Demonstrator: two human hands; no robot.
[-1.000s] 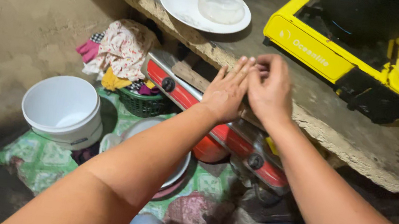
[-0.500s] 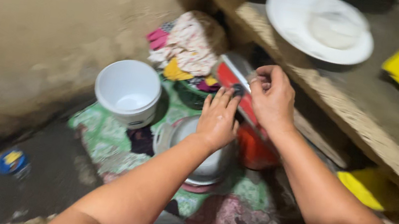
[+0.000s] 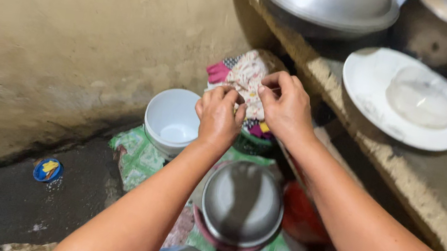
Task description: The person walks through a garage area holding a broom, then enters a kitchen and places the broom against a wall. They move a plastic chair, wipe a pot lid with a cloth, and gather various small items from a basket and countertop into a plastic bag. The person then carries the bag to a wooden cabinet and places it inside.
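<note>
My left hand [image 3: 218, 115] and my right hand [image 3: 284, 107] are held together in front of me, fingers curled and fingertips pinched on the edge of a patterned cloth [image 3: 248, 78]. The cloth is white with pink and yellow bits and lies bundled in a dark green basket [image 3: 249, 142] on the floor. Just left of my left hand stands a white bucket [image 3: 172, 121], with nothing visible inside. Below my wrists sits an upturned shiny metal bowl [image 3: 242, 203] on a pink rim.
A concrete ledge [image 3: 399, 162] runs along the right, carrying a white plate [image 3: 372, 97] with a clear lid [image 3: 424, 98] and large metal basins [image 3: 327, 5]. A green patterned mat [image 3: 138, 158] covers the floor. A small blue wrapper [image 3: 48, 169] lies on dark concrete by the wall.
The view swung left and down, away from the yellow stove and red burner. Both hands moved from the red burner's edge onto the patterned cloth in the basket.
</note>
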